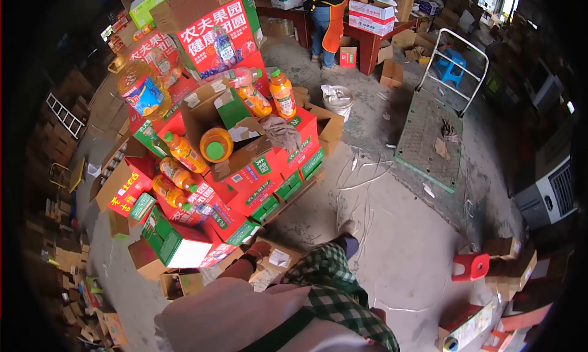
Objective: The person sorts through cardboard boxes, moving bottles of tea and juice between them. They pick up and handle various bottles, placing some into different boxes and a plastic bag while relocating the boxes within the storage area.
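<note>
My left hand [260,250] hangs low in shadow beside the stacked red cartons [245,196]. It is near an opened cardboard box [280,258] on the floor; its fingers are too dark to make out. My right hand does not show; only a small patch that may be my arm appears at the edge of my checkered garment [334,272]. On the stack, an open carton [205,116] holds a large orange juice bottle [216,145] with a green cap. Several smaller juice bottles [185,153] lie or stand around it. A grey cloth [282,133] drapes over the stack's right side.
A flat trolley [432,138] with a white handle stands to the right. Beyond the stack is a white bucket [337,101]. Loose straps [361,180] lie on the floor. A red stool [471,266] is at right. A person in an orange apron [334,27] works at a far table.
</note>
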Action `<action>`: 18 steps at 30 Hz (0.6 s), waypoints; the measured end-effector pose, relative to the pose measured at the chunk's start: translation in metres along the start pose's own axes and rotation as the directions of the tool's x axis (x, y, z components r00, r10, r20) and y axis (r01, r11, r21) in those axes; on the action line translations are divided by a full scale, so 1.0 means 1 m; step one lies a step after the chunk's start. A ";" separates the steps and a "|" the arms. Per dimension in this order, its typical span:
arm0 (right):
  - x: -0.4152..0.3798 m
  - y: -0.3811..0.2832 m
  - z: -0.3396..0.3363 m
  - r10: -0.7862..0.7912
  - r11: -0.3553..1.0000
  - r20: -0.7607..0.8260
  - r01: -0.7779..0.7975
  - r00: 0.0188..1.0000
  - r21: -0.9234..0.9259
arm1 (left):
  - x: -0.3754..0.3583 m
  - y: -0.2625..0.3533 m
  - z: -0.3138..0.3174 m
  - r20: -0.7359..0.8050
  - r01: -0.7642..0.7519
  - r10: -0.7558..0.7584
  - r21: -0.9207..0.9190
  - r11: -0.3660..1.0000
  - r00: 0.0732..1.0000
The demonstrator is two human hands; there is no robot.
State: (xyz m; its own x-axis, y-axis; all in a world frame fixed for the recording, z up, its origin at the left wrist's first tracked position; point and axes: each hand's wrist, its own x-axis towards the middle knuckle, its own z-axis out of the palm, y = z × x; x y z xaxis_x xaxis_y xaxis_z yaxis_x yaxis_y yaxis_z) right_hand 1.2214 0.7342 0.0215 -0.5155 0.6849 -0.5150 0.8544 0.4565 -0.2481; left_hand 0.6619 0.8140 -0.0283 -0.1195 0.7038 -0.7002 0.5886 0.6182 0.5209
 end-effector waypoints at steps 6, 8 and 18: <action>0.109 0.084 -0.071 0.419 0.240 0.131 -0.248 0.898 0.938 | 0.075 0.125 -0.010 -0.189 -0.231 0.201 -0.156 0.960 0.961; 0.175 0.104 -0.113 0.496 -0.419 0.495 -0.302 0.713 0.856 | 0.099 0.158 -0.032 -0.190 -0.216 0.155 -0.356 0.909 0.969; 0.376 0.139 -0.258 0.388 -0.151 0.462 -0.440 0.797 0.885 | 0.054 0.338 -0.153 -0.424 -0.370 0.216 -0.322 0.871 0.879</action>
State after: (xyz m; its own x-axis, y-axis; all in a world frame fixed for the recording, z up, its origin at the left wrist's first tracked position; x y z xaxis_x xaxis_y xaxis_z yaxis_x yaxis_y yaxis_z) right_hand 1.1293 1.2011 0.0050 -0.0492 0.4606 -0.8862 0.1553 -0.8730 -0.4624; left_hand 0.7325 1.1149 0.1846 -0.3171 0.9010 -0.2959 0.2994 0.3911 0.8703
